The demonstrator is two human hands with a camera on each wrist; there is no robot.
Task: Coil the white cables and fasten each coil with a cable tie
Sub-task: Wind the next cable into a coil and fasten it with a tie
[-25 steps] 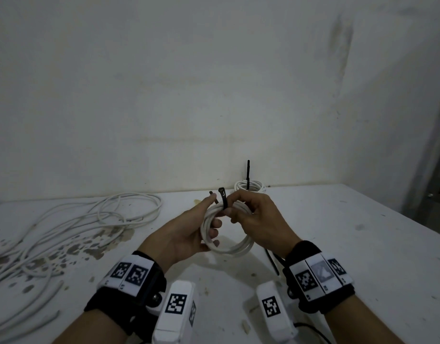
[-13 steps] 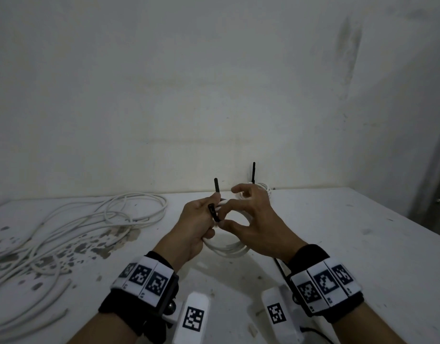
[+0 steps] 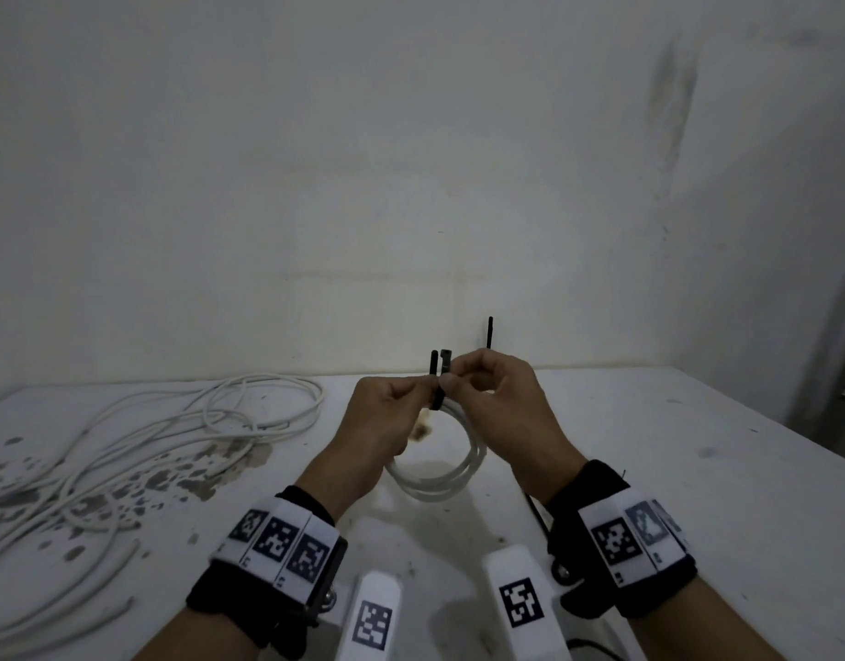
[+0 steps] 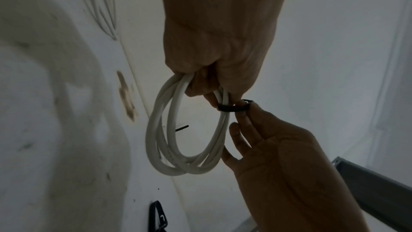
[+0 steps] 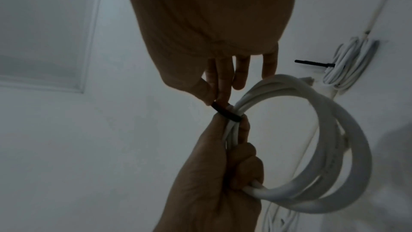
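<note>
I hold a small coil of white cable (image 3: 439, 484) upright over the table. My left hand (image 3: 425, 388) grips the coil's top strands in its curled fingers (image 4: 200, 85), and its thumb steadies one end of the black cable tie (image 3: 438, 381). The tie loops round the strands (image 4: 233, 108). Both of its ends stand up side by side. My right hand (image 3: 451, 381) pinches the tie between thumb and forefinger (image 5: 223, 98), with its other fingers loose. The right wrist view shows the coil (image 5: 334, 147) hanging from the left hand (image 5: 223, 174).
Loose white cables (image 3: 172, 436) sprawl over the stained left part of the table. A tied coil (image 5: 350, 63) lies by the wall behind my hands, its tie tail (image 3: 490, 331) sticking up. Spare black ties (image 4: 157, 216) lie near my right wrist. The table edge (image 3: 744, 422) runs at right.
The tie's two ends have come together and now stand side by side. My right hand has gone from spread fingers to a pinch on the tie, while the left still holds the coil.
</note>
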